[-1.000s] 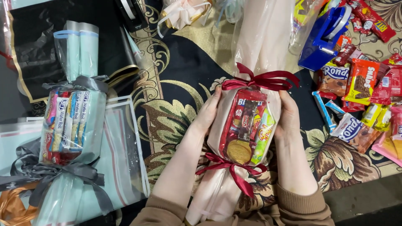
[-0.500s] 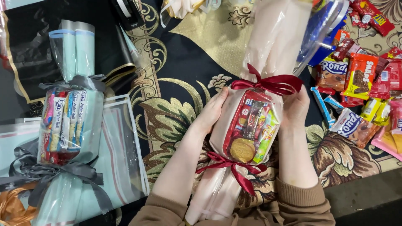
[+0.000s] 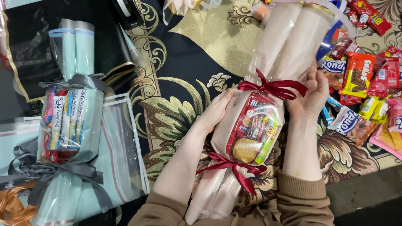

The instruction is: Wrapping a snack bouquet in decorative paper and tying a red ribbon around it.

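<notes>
I hold a long candy-shaped snack parcel point(image 3: 255, 129) in pink and clear wrap between both hands. Two dark red ribbon bows tie it, one above the snacks point(image 3: 272, 88) and one below point(image 3: 234, 165). My left hand point(image 3: 213, 113) presses its left side. On the right side, my right hand point(image 3: 312, 96) rests against the upper ribbon with its fingers spread. Red snack packets and a round biscuit show through the clear middle.
A finished pale blue parcel point(image 3: 69, 125) with grey ribbons lies at the left on clear wrapping sheets point(image 3: 121, 155). Loose snack packets point(image 3: 360, 79) are heaped at the right. A black and gold patterned cloth point(image 3: 180, 83) covers the table.
The parcel has tilted so its top leans further right and sits a little higher. My right hand has opened along the upper ribbon.
</notes>
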